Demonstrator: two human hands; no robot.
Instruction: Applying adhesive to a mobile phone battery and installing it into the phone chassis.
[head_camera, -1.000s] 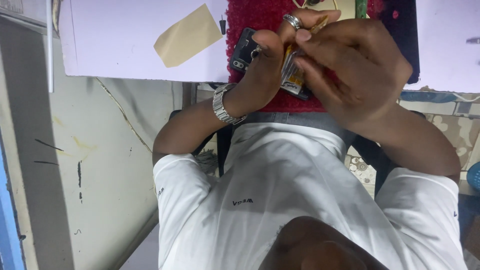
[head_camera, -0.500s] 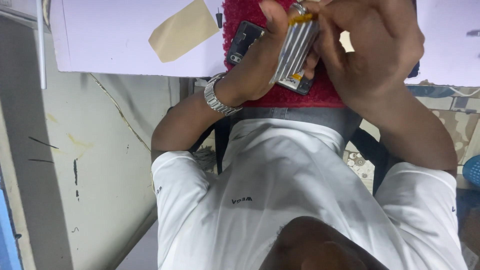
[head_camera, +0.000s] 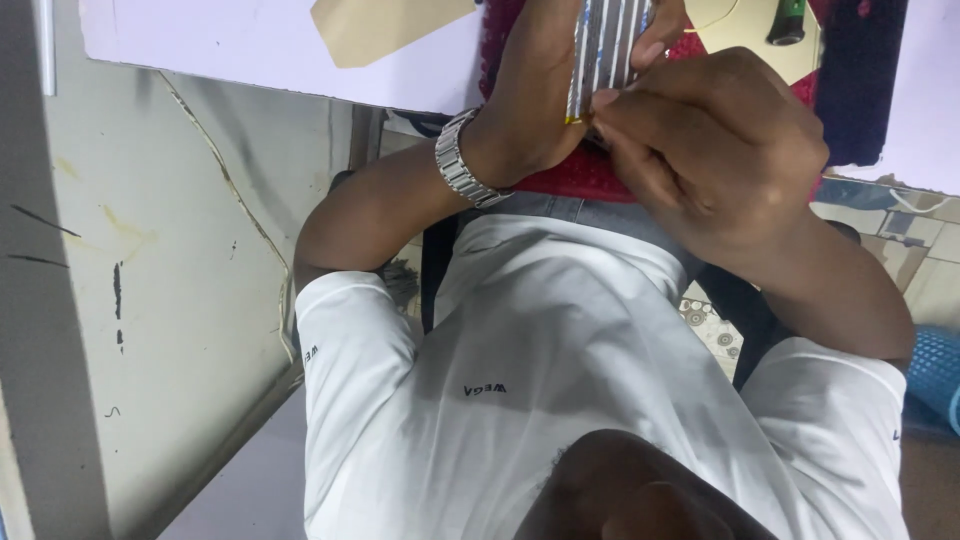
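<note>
My left hand (head_camera: 545, 90), with the silver metal link watch (head_camera: 462, 160) at its wrist, is wrapped around a flat, silver-striped rectangular device (head_camera: 605, 50), holding it upright over the red textured cloth (head_camera: 575, 175). My right hand (head_camera: 715, 150) has its fingertips (head_camera: 605, 100) pinched tight at the device's lower edge; what they grip there, if anything, I cannot tell.

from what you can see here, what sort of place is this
Likely a small repair or craft bench: a white-topped table, a red mat under the hands, a green-handled tool on it, beside a scuffed painted wall.
</note>
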